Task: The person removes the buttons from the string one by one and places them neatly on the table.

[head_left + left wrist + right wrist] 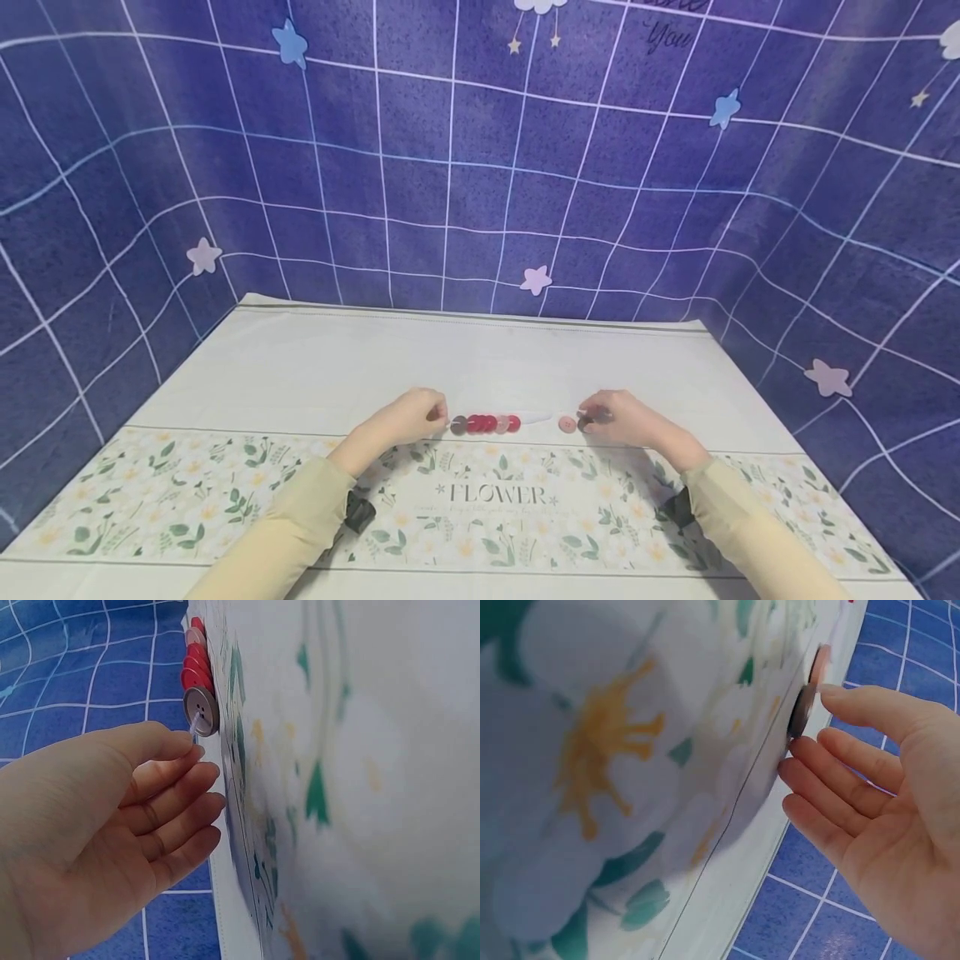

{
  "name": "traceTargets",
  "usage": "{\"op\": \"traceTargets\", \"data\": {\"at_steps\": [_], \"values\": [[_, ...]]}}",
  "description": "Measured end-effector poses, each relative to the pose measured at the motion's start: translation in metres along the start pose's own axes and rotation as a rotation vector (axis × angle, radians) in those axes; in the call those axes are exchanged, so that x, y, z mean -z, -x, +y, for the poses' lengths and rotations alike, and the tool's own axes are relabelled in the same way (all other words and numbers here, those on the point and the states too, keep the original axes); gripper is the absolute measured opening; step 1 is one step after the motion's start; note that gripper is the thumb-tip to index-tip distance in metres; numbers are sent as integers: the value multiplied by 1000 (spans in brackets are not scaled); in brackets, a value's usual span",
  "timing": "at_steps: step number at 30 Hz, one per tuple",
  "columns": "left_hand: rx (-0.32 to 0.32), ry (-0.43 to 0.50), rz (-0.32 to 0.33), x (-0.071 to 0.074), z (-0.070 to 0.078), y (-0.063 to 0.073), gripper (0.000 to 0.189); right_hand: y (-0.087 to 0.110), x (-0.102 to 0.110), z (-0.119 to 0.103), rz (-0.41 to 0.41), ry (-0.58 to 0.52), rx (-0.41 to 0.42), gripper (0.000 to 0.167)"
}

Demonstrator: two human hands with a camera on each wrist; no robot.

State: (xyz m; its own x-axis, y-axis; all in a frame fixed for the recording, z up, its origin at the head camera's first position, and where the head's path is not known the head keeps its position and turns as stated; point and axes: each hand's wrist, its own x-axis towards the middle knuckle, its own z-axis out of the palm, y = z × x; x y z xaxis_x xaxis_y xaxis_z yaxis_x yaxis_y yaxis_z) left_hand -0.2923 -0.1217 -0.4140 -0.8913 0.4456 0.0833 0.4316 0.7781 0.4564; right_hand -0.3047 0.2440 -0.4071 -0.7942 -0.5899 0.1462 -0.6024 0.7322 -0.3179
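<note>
from my remote feed i see the left hand (412, 415) pinching a clear cord (196, 724) btwn thumb & index tips, other fingers lightly bent alongside. the cord runs to the holes of a grey-brown btn (200, 710), which sits just past those fingertips, so my grip there is on cord w/ the btn right beside it. beyond it, going away from the hand, come overlapping red btns (480, 424), then a pale pink btn (502, 424), then one more red btn (513, 423), all in a tight row. past the row a thin whitish strand (536, 419) lies twd the right; can't tell if it's the same cord.

on the other side, the right hand (626, 418) has thumb & fingertips up close to a dark btn (803, 712), which is at the very tips; can't tell from either cam if they pinch it or just touch. a pink btn (567, 424) lies next to the dark one, on the side twd the row, near the thumb tip.

everything's on a white tablecloth (450, 367), btns just above the printed flower band (420, 500), blue gridded drape (480, 192) behind.
</note>
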Motion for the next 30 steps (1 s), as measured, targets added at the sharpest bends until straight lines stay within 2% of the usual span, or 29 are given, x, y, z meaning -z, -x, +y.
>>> {"op": "traceTargets", "data": {"at_steps": [6, 13, 24, 30], "values": [[-2, 4, -4, 0, 0, 1, 10, -3, 3, -3, 20, -17, -15, 29], [-11, -2, 0, -1, -1, 0, 9, -8, 6, -10, 60, 13, 16, 27], [-15, 12, -5, 0, -2, -1, 9, -16, 3, -18, 55, 23, 28, 29], [-27, 5, 4, -2, -4, -1, 8, -20, 2, -23, 78, 32, 79, 27]]}}
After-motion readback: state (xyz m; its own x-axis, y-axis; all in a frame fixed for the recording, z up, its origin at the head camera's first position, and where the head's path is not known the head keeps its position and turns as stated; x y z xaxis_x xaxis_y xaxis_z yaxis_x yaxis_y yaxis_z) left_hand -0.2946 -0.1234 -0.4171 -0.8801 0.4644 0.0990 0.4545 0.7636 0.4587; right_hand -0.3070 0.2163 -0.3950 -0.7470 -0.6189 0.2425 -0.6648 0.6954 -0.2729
